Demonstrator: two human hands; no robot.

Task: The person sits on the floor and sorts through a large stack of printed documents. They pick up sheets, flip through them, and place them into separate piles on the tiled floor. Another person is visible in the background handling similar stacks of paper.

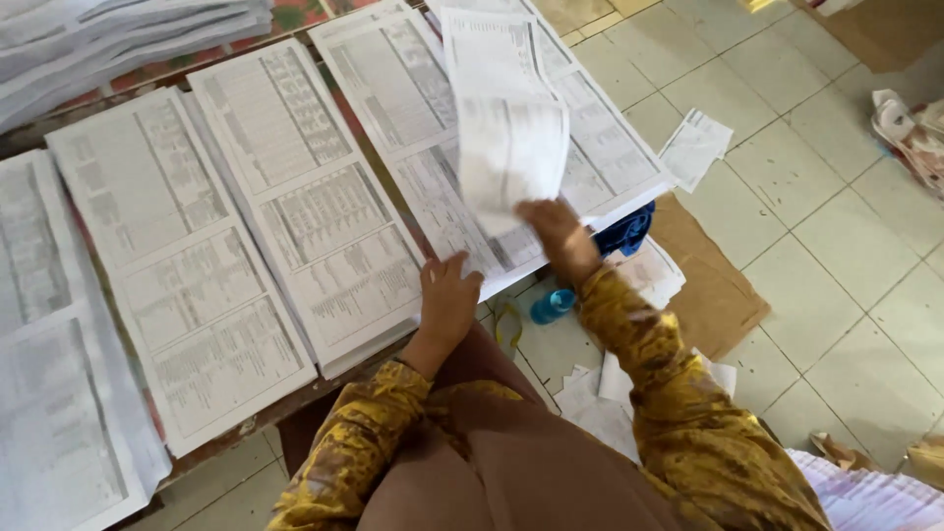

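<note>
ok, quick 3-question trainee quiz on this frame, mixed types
1. True or false: the right hand lifts a printed sheet above the stacks.
2. Where does the left hand rest? A) on the floor B) at the table-edge stack C) on the blue bottle
3. Fill in: brown ____ lies on the tiled floor.

Key: 1 true; 2 B; 3 cardboard.

The person wears long mustard-yellow sleeves mottled with darker brown patches, ending at the wrists above bare hands, and a plain brown cloth drapes down the front.
</note>
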